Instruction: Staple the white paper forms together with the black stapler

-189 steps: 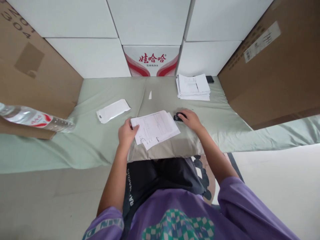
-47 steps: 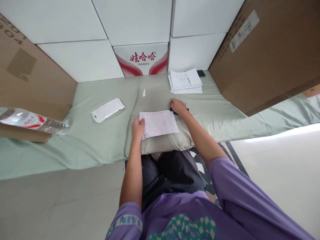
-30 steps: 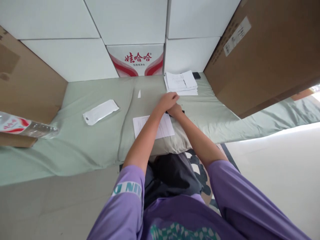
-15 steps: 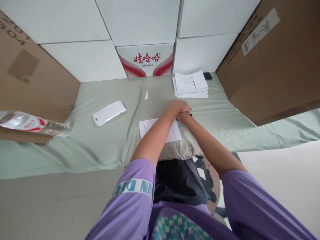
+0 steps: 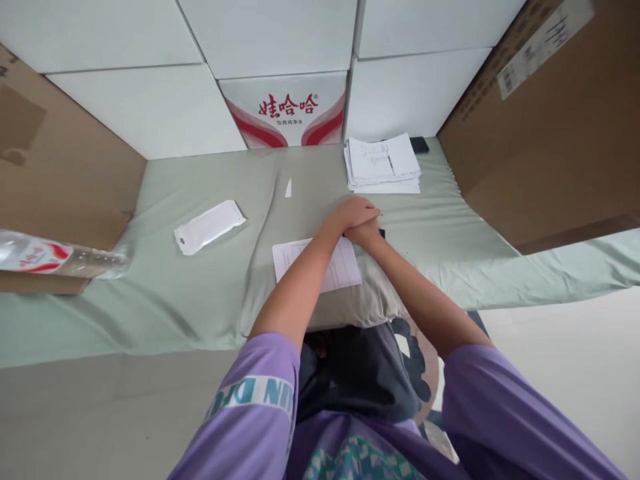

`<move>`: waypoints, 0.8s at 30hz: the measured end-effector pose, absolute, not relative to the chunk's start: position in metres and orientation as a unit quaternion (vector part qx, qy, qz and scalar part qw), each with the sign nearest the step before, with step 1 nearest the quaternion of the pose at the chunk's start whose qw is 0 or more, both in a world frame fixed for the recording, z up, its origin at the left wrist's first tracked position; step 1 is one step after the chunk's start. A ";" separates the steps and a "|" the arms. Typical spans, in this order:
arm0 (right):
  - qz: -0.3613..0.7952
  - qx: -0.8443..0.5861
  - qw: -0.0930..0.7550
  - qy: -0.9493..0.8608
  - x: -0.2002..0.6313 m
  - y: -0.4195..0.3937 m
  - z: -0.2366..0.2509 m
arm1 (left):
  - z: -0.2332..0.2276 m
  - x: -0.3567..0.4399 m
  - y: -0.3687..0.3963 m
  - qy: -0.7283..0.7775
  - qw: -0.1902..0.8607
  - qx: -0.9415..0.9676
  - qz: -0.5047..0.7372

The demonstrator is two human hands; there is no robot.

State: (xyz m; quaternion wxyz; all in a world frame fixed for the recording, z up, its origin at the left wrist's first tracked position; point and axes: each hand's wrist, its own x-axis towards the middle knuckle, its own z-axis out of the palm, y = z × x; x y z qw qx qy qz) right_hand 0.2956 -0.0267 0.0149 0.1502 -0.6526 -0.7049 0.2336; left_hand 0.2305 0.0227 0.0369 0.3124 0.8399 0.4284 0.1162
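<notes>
My left hand lies across the top of my right hand, its fingers stretched over it. Beneath it, the right hand's fingers are hidden, so I cannot tell how they are bent. A dark object peeks out at the edge of the right hand, mostly covered. Just in front of the hands a printed sheet of paper rests on the cloth, partly under my left forearm. Beyond them is a stack of papers.
A white packet and a small white scrap lie on the green tablecloth. Cardboard boxes flank both sides. A clear bottle is at left, a black phone-like object behind the papers. White cartons line the back.
The view has shifted and tilted slightly. My hands stay one over the other near the paper; the left fingers look a little flatter over the right hand.
</notes>
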 end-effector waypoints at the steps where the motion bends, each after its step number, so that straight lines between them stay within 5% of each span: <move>1: 0.223 -0.645 0.126 -0.720 0.296 -0.027 0.017 | 0.036 0.231 0.024 0.434 0.318 0.834 0.120; 6: 0.163 -0.649 0.046 -0.741 0.298 -0.031 0.030 | 0.030 0.225 0.018 0.426 0.332 0.805 0.246; 11: 0.178 -0.665 0.060 -0.723 0.301 -0.035 0.042 | 0.027 0.196 -0.018 0.494 0.321 0.699 0.405; 24: 0.217 -0.667 0.175 -0.691 0.307 -0.028 0.036 | 0.021 0.134 -0.091 0.588 0.157 0.785 0.119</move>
